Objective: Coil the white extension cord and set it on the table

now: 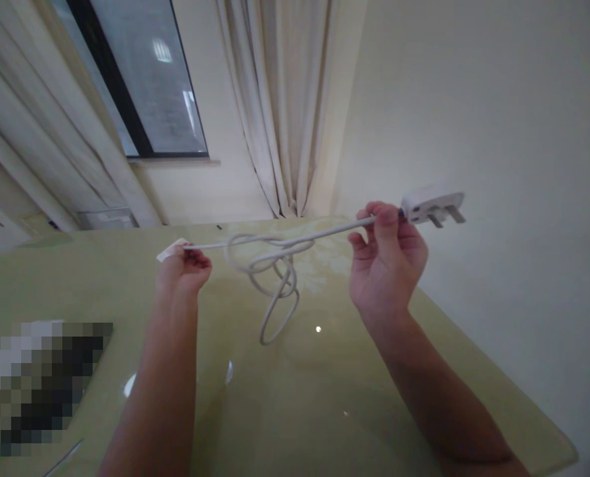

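A white power cable [335,230] is stretched between my two hands above the table, with a tangle of loose loops hanging from its middle. My right hand [387,265] pinches it just behind a white plug [419,204], whose flat prongs point off to the right. At the other end, my left hand [181,266] is closed around the cord beside a small white end piece [167,251]. What kind of connector that end piece is, I cannot make out, as the fingers partly cover it.
Below lies a pale green, glossy table [295,411] that reflects light. A pixelated dark and pale object [51,377] rests on its left side. Behind the table are curtains [275,99] and a window [146,73]; a plain wall [514,199] borders the right.
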### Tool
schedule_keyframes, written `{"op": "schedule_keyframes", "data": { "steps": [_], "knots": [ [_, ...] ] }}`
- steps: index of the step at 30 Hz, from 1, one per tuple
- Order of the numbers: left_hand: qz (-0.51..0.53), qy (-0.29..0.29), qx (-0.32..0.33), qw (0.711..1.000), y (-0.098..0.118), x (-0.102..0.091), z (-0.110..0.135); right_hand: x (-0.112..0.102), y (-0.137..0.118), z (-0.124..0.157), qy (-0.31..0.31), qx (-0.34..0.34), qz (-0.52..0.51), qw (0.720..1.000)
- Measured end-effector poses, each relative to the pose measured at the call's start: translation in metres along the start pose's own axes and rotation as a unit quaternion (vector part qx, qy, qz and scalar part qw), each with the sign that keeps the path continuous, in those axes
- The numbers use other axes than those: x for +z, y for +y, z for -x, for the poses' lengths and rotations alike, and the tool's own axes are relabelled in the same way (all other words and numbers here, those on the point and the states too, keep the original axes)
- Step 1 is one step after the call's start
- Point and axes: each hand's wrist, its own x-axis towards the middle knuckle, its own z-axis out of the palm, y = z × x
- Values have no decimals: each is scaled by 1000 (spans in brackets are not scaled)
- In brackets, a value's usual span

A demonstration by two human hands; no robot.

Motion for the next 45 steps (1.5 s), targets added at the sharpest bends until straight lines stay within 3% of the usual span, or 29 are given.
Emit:
{"op": "schedule_keyframes", "data": {
  "steps": [2,5,8,10,13,16,20,25,28,33,41,45],
  "knots": [
    [23,-13,38,999,-11,15,15,-14,13,-18,45,35,0,998],
    [30,-98,47,994,-27,34,38,-33,40,-39,93,87,-8,992],
    [4,-162,43,986,-40,45,51,-42,63,-46,106,124,-9,987],
    [-13,-172,34,984,-49,47,51,-43,73,-46,94,133,8,987],
    [-2,-137,24,990,-64,44,42,-41,81,-41,8,129,63,990],
    [44,-79,107,990,-81,39,32,-39,92,-32,-138,95,142,976],
    [31,-76,231,970,-99,36,30,-41,124,-11,-274,32,304,912],
    [-118,-54,341,931,-117,31,33,-55,164,29,-328,3,437,837],
    [-235,-97,337,906,-125,23,33,-65,174,51,-378,-17,452,808],
    [-365,-238,237,868,-134,16,31,-75,174,63,-435,-50,486,756],
    [-388,-388,328,769,-137,16,47,-73,171,59,-388,-30,500,774],
    [-427,-376,368,735,-136,19,55,-72,167,61,-333,-66,510,790]
  ]
}}
